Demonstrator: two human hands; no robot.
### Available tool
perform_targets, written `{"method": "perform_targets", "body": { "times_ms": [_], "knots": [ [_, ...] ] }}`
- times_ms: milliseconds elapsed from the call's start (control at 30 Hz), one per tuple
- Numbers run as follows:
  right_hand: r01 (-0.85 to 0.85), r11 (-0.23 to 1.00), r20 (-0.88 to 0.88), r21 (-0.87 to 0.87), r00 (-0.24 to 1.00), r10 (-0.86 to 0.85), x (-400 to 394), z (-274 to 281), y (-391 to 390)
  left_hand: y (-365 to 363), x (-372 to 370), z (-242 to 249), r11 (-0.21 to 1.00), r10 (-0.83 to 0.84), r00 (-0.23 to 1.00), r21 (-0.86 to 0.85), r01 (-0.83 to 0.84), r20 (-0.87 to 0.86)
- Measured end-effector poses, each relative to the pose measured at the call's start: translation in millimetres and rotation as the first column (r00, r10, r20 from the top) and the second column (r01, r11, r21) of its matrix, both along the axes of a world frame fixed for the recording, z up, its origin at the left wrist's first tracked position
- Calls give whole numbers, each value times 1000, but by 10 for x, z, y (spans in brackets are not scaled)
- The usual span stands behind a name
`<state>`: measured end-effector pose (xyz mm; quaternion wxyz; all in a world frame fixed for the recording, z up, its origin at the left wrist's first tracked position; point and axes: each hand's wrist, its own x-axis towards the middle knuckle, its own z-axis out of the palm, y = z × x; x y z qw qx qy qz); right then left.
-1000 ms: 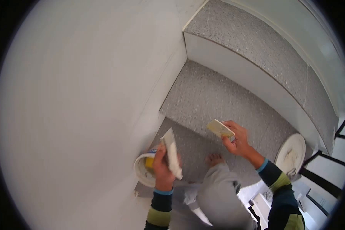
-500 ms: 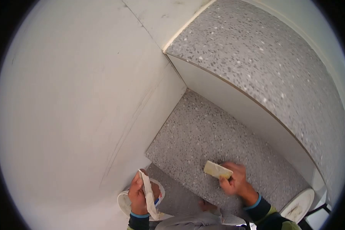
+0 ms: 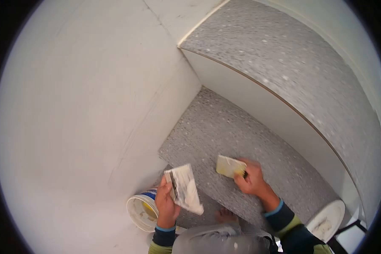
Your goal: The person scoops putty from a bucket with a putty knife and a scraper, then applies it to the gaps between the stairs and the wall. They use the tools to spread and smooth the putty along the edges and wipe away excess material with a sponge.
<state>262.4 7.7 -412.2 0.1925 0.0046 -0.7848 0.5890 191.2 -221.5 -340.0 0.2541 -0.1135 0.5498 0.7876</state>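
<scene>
My left hand (image 3: 168, 204) grips a flat board (image 3: 185, 189) by its left edge, and its face, smeared with white paste, is turned up to the camera. To the right, my right hand (image 3: 252, 176) is closed on a small pale yellowish scraper (image 3: 230, 166), held above the speckled grey step (image 3: 216, 122). The two tools are apart. Below and left of my left hand is an open white bucket (image 3: 143, 213) with a blue label and something yellow inside.
A higher speckled step (image 3: 275, 63) with a white riser (image 3: 258, 101) runs along the right. A white wall (image 3: 80, 106) fills the left. At the lower right lies a round white lid (image 3: 327, 221) with residue. My bare foot (image 3: 227, 215) shows below.
My left hand has turned the board from edge-on to face-up and moved it right and up. My right hand has moved up and slightly left with the scraper. The camera view has shifted slightly.
</scene>
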Motion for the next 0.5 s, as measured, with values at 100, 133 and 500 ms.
{"method": "perform_targets", "body": {
  "times_ms": [100,133,500],
  "knots": [
    [68,994,32,-82,997,-66,29,-127,-45,172,168,-36,1000,14,1000,28,-14,-26],
    [55,984,85,-170,996,-41,54,-25,6,144,158,-97,997,17,999,72,-15,-29],
    [753,258,684,-606,658,-314,2754,765,-292,1182,492,-22,560,-797,564,88,824,-216]
  ]
}}
